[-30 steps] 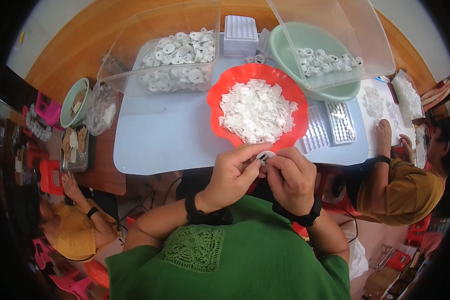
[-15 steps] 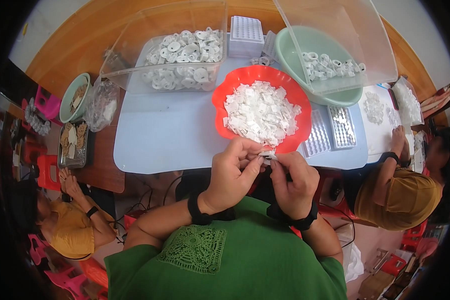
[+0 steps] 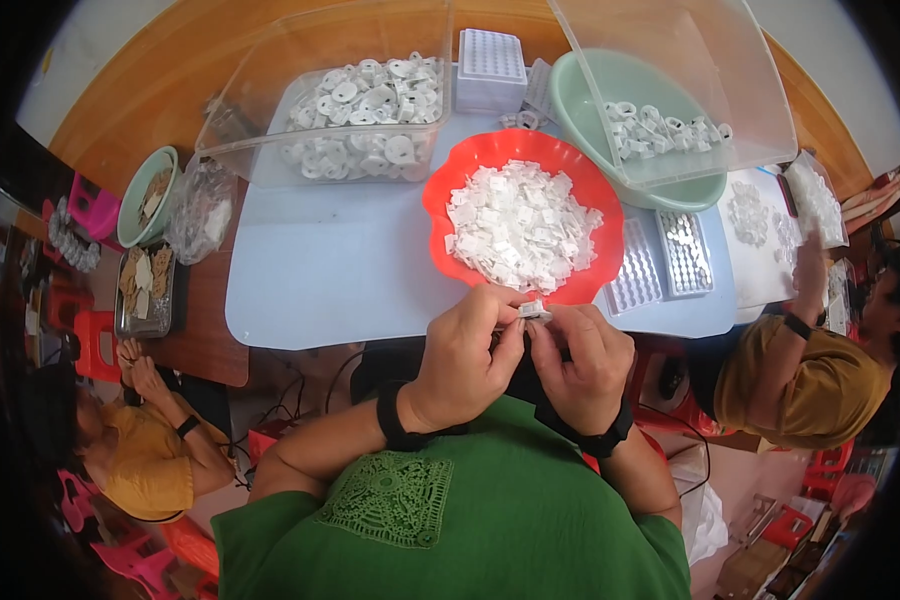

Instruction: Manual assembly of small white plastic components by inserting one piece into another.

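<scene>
Between my two hands, just in front of the table's near edge, is a small white plastic part (image 3: 535, 311). My left hand (image 3: 467, 345) pinches it from the left with thumb and forefinger. From the other side my right hand (image 3: 583, 362) grips it the same way. Fingers cover most of the part, so its full shape is hidden. Right beyond my fingertips stands a red scalloped bowl (image 3: 438, 222), heaped with small white plastic pieces (image 3: 520, 225).
A clear bin (image 3: 260, 150) of round white parts stands back left. A green basin (image 3: 580, 100) and a tilted clear bin (image 3: 760, 120) are back right. Cell trays (image 3: 634, 278) lie right of the bowl. Co-workers sit at left (image 3: 135, 455) and right (image 3: 805, 385).
My hands have turned the white part, which now shows more side-on. At the right, the co-worker's hand has lifted and blurred.
</scene>
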`<state>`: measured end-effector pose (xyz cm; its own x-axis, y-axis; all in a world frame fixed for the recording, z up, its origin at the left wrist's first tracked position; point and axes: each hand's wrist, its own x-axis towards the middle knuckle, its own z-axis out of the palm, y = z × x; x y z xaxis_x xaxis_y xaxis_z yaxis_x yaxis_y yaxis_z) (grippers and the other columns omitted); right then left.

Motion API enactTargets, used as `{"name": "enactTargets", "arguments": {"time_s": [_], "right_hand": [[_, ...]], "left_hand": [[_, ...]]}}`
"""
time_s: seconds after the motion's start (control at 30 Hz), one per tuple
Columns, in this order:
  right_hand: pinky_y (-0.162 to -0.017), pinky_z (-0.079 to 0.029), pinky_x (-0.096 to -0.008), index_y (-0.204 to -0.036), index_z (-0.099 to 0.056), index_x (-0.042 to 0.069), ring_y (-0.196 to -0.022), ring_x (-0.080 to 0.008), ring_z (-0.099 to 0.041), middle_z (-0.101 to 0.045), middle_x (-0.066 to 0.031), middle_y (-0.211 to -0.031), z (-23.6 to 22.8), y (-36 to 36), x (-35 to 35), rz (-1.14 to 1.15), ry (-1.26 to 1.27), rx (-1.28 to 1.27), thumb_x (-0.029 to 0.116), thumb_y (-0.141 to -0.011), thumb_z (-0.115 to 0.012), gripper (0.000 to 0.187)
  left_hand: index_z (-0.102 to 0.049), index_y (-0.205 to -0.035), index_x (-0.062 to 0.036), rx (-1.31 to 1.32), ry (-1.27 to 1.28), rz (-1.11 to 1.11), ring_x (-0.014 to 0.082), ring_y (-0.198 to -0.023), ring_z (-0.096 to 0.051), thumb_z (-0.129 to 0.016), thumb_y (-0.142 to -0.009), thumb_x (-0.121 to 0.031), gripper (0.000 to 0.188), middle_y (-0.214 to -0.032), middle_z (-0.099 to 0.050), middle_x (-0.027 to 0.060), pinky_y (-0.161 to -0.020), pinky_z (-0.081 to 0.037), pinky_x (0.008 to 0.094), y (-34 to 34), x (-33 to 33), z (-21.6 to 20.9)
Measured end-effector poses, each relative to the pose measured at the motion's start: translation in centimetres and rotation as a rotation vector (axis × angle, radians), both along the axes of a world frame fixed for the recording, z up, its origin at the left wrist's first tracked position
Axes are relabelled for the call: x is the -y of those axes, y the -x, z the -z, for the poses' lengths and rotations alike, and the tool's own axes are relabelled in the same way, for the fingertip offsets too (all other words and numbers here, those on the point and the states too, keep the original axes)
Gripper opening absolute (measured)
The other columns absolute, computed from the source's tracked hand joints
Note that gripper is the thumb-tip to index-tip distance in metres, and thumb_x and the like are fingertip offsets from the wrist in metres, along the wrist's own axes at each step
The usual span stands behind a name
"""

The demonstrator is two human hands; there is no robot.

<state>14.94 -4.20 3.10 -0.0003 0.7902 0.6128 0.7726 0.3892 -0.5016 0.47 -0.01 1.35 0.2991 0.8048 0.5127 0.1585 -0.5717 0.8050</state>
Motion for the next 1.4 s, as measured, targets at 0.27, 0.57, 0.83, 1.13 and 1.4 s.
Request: {"name": "enactTargets", "arguments": {"time_s": [0.27, 0.57, 0.83, 1.13, 1.4], "right_hand": [[-0.045, -0.044, -0.0346, -0.094, -0.059, 0.000, -0.051, -0.0246, -0.057, -0.059, -0.0102, -0.072, 0.2, -0.1, 0.5, 0.021, -0.026, 0.106, 0.005, -0.071, -0.074, 0.028], [-0.046, -0.046, -0.0338, -0.094, -0.060, -0.002, -0.053, -0.0253, -0.058, -0.061, -0.0118, -0.076, -0.2, -0.2, 0.9, -0.006, -0.056, 0.140, 0.002, -0.067, -0.074, 0.030], [-0.049, -0.048, -0.0337, -0.092, -0.060, -0.002, -0.056, -0.0261, -0.060, -0.062, -0.0136, -0.079, -0.2, -0.1, 1.1, -0.031, -0.091, 0.101, 0.000, -0.065, -0.072, 0.030], [-0.048, -0.047, -0.0339, -0.090, -0.058, -0.001, -0.056, -0.0256, -0.060, -0.062, -0.0125, -0.079, -0.5, 0.0, 1.2, -0.026, -0.021, 0.076, -0.002, -0.067, -0.071, 0.027], [-0.056, -0.052, -0.0275, -0.099, -0.061, -0.003, -0.066, -0.0193, -0.067, -0.064, -0.0118, -0.081, -0.9, -0.7, 1.6, -0.156, 0.219, -0.301, -0.007, -0.075, -0.066, 0.025]], "left_hand": [[-0.051, -0.088, 0.0022, -0.046, -0.125, 0.020, 0.0299, -0.069, -0.060, -0.062, -0.076, 0.007, 0.017, -0.090, -0.061, 0.0156, -0.060, -0.050, 0.0360, 0.1, 0.3, -0.3], [-0.051, -0.084, 0.0034, -0.040, -0.326, 0.006, 0.0306, -0.071, -0.063, -0.064, -0.070, 0.012, 0.020, -0.091, -0.063, 0.0194, -0.061, -0.052, 0.0348, 0.1, 0.4, -0.2], [-0.054, -0.085, 0.0034, 0.010, -0.340, 0.024, 0.0293, -0.072, -0.066, -0.066, -0.071, 0.014, 0.022, -0.090, -0.066, 0.0205, -0.063, -0.054, 0.0334, 0.1, 0.6, 0.2], [-0.052, -0.081, 0.0026, 0.062, -0.295, 0.023, 0.0297, -0.067, -0.061, -0.063, -0.069, 0.013, 0.020, -0.087, -0.063, 0.0165, -0.058, -0.050, 0.0346, -0.1, 0.5, 0.2], [-0.055, -0.089, 0.0057, 0.105, 0.173, 0.142, 0.0173, -0.077, -0.066, -0.059, -0.083, 0.009, 0.009, -0.092, -0.065, 0.0161, -0.067, -0.055, 0.0273, 0.5, 0.9, 0.3]]}}
